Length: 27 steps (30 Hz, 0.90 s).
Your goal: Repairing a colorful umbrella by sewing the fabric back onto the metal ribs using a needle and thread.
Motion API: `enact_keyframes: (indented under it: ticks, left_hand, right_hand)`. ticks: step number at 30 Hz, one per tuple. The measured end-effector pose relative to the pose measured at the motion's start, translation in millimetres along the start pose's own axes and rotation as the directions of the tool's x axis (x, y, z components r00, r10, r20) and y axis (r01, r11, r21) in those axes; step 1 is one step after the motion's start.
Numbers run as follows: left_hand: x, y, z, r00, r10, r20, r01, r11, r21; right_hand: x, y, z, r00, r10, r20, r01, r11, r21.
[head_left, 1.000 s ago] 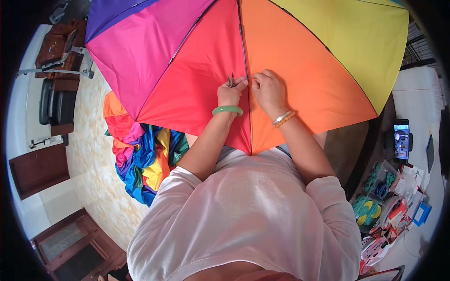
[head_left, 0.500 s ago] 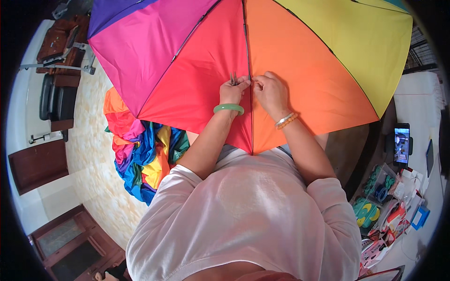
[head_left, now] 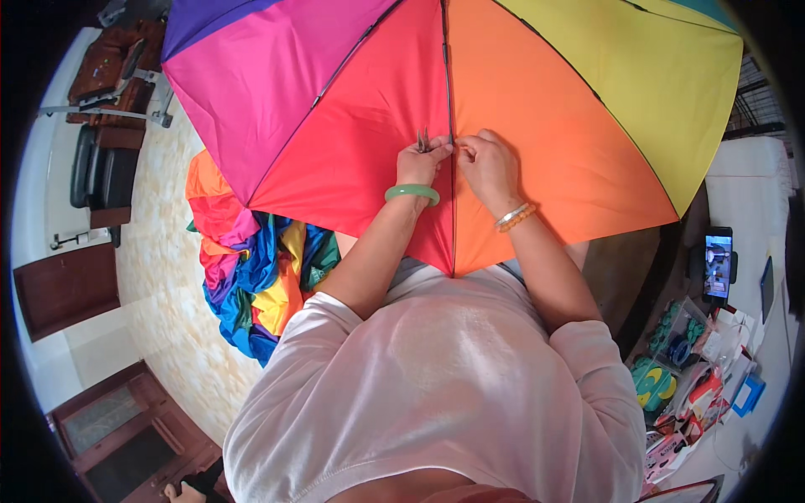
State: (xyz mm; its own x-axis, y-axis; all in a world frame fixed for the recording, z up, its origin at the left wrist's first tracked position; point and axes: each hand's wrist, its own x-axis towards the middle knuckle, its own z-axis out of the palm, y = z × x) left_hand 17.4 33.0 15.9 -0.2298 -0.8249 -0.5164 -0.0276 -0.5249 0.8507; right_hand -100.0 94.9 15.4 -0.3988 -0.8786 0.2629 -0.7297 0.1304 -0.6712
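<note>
An opened multicoloured umbrella [head_left: 537, 126] fills the upper middle, its ribs facing me. One dark rib [head_left: 448, 84] runs along the seam between the red and orange panels toward my lap. On the red side, my left hand [head_left: 419, 165] is closed around small metal thread snips [head_left: 423, 141], points up, while its thumb and forefinger pinch at the rib. Across the seam, my right hand [head_left: 490, 172] is closed in a pinch close to the left fingertips. Whatever lies between the right fingertips is too small to make out.
Crumpled rainbow-coloured fabric [head_left: 260, 268] lies in a heap to the left on the pale floor [head_left: 163, 285]. At right, a phone [head_left: 719, 261] stands upright above a clear box [head_left: 677, 331] of green items and various small packets. A wooden door [head_left: 126, 436] is at lower left.
The view has shifted slightly, moving the umbrella a little to the right in the picture. Both hands keep nearly the same pose at the rib.
</note>
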Motion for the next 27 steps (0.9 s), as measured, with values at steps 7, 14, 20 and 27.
enact_keyframes:
  ticks: [7,14,20,27]
  left_hand:
    - [1.5,-0.7,-1.3,1.0,-0.006,0.026,0.007,0.999,-0.034]
    - [0.7,1.6,-0.9,1.0,-0.014,0.027,0.014,1.0,-0.017]
    - [2.1,-0.4,-2.2,0.999,-0.015,0.041,0.017,0.999,-0.041]
    - [3.3,2.5,-8.6,0.993,-0.038,0.114,0.052,0.991,-0.121]
  right_hand:
    - [0.0,-0.2,-0.3,1.0,0.011,0.01,-0.012,1.0,0.017]
    - [-0.1,1.1,0.1,1.0,0.01,0.021,-0.01,1.0,0.011]
    - [-0.1,1.9,0.1,1.0,-0.024,0.0,0.024,0.999,0.034]
    - [1.2,2.3,-1.6,0.994,-0.107,-0.024,0.108,0.993,0.043]
